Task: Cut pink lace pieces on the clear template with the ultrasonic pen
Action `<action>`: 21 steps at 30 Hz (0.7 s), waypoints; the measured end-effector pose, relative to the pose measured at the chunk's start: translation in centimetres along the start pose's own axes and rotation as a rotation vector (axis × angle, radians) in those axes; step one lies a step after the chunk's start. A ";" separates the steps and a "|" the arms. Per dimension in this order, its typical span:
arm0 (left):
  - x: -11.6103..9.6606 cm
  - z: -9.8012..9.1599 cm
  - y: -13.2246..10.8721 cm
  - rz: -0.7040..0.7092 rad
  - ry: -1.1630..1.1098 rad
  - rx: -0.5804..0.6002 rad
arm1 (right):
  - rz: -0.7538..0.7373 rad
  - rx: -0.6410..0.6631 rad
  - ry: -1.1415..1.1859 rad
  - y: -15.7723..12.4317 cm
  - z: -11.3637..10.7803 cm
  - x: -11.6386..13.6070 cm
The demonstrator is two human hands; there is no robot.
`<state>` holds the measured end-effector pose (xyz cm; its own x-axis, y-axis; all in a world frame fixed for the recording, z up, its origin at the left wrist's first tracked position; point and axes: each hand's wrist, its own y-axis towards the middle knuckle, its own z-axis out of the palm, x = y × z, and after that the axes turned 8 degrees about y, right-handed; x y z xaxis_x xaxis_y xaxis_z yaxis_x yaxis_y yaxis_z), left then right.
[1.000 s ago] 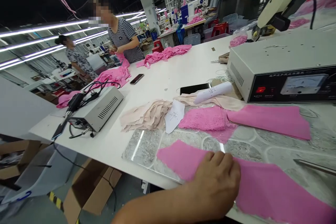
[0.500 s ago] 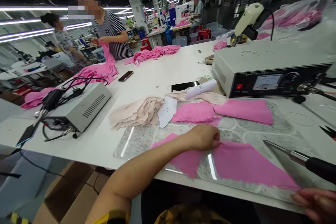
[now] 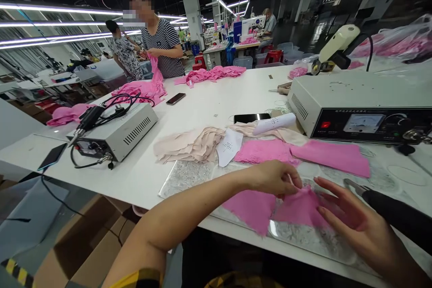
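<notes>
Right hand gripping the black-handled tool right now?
No, the right hand is open, fingers spread on the pink fabric, while the black-handled tool lies beside it.

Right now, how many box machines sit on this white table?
2. The left box machine carries black cables; the right box machine has a dial. Others may be hidden out of view.

The camera sits on the person's head. It looks forward and a bit down across the white table (image 3: pixel 216 99). The left hand (image 3: pixel 273 179), the right hand (image 3: pixel 357 225) and the pink cloth (image 3: pixel 297 209) are very near, at the bottom. A grey machine (image 3: pixel 354 94) is on the right. A person in stripes (image 3: pixel 162 47) stands far off on the left.
</notes>
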<state>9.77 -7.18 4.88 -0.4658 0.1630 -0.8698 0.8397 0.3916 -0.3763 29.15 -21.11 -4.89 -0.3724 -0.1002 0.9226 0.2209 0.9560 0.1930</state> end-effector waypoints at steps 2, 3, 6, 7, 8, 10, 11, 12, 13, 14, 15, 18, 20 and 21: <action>1.0 0.3 0.0 -0.036 -0.063 -0.043 | 0.019 -0.071 -0.120 -1.0 0.2 0.6; 1.3 0.5 0.1 -0.052 -0.098 -0.061 | 0.013 -0.097 -0.179 -1.4 0.5 1.0; 1.5 1.4 0.6 -0.080 -0.181 -0.092 | -0.040 -0.072 -0.253 -2.2 1.6 2.7; 1.5 1.7 0.8 -0.083 -0.200 -0.099 | -0.048 -0.052 -0.254 -2.2 2.0 3.3; 1.3 2.0 1.0 -0.086 -0.218 -0.108 | -0.041 -0.045 -0.253 -2.1 2.5 3.8; 1.1 2.6 1.4 -0.090 -0.244 -0.133 | -0.003 -0.047 -0.257 -1.9 3.2 4.4; 1.0 2.9 1.6 -0.092 -0.254 -0.148 | 0.012 -0.040 -0.269 -1.7 3.5 4.6; 1.0 3.2 1.7 -0.094 -0.260 -0.159 | 0.009 -0.041 -0.291 -1.5 3.7 4.5; 1.0 3.5 1.8 -0.095 -0.263 -0.170 | -0.004 -0.030 -0.317 -1.3 3.8 4.4; 1.0 3.6 1.8 -0.094 -0.261 -0.177 | -0.024 -0.018 -0.340 -1.1 3.8 4.2; 1.0 3.7 1.8 -0.093 -0.253 -0.182 | -0.042 -0.007 -0.354 -0.9 3.6 3.9; 1.1 3.4 1.5 -0.068 -0.206 -0.178 | -0.039 0.045 -0.325 -0.3 2.6 3.1; 1.1 2.8 1.1 -0.039 -0.171 -0.166 | -0.003 0.114 -0.299 0.2 1.6 2.9; 1.2 2.4 0.9 -0.006 -0.139 -0.157 | 0.016 0.149 -0.291 0.4 1.2 3.0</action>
<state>10.66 -8.83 2.77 -0.4181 0.0380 -0.9076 0.7781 0.5305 -0.3363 27.06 -20.67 -2.41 -0.6170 -0.0221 0.7866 0.1026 0.9888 0.1083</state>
